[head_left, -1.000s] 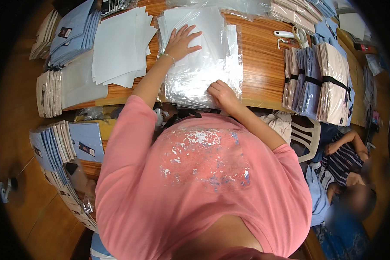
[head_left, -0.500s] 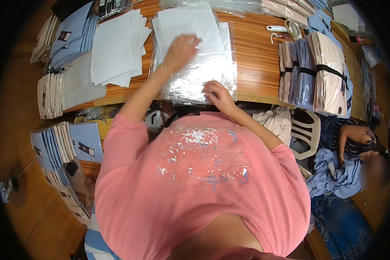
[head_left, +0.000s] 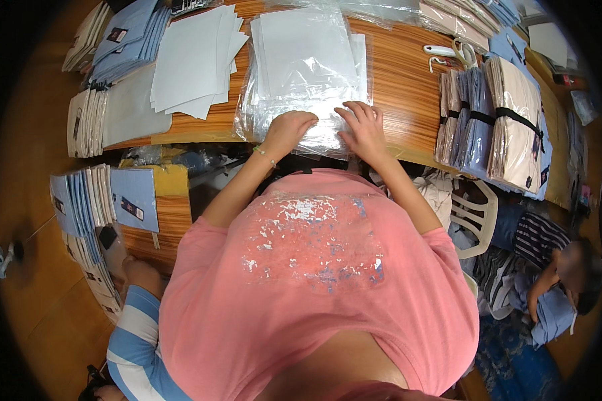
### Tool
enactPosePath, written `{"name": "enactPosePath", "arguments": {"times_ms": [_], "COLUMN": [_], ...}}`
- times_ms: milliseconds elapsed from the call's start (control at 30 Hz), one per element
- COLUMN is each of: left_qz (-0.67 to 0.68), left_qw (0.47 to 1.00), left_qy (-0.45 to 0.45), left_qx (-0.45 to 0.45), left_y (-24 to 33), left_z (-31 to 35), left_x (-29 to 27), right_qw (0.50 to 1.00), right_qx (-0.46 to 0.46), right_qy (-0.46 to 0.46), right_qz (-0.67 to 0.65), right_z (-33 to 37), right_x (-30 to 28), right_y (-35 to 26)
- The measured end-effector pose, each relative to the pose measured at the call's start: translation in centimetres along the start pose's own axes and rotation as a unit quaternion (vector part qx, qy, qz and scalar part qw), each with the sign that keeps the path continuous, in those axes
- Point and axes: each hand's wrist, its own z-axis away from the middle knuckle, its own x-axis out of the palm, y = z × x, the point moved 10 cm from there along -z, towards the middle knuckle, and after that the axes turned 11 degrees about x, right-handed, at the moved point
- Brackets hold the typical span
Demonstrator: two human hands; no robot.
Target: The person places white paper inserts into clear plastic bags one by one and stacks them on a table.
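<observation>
A stack of clear plastic bags [head_left: 331,93] lies flat on the wooden table in front of me, with white sheets [head_left: 304,50] inside or under the film; glare hides which. At the near part of the stack, my left hand [head_left: 289,131] has its fingers pressed together on the plastic film, in what looks like a pinch. Just to the right, my right hand [head_left: 364,131] rests on the same film with its fingers spread and slightly bent. A small gap separates the two hands.
Loose white sheets [head_left: 193,60] lie left of the bags. Packed folded shirts [head_left: 515,123] stand at the right, below scissors [head_left: 464,52] and a white-handled tool [head_left: 438,50]. More packed shirts [head_left: 130,43] are at far left. Other people sit at right and lower left.
My left hand has come down from the white sheets to the near part of the plastic. My right hand has shifted slightly right, its fingers more spread. A person's striped sleeve now shows lower left.
</observation>
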Motion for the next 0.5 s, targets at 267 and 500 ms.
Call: {"name": "enactPosePath", "arguments": {"times_ms": [267,500], "left_qz": [-0.11,-0.097], "left_qw": [0.994,0.995], "left_qy": [-0.014,0.005], "left_qx": [0.02,0.029], "left_y": [0.7,0.5], "left_z": [3.0,3.8], "left_x": [-1.2,-2.2], "right_qw": [0.995,0.994], "right_qx": [-0.003,-0.021], "right_qy": [-0.079,-0.057], "right_qz": [-0.064,-0.09], "right_z": [1.2,0.6], "right_x": [3.0,0.5], "right_y": [6.4,4.2]}}
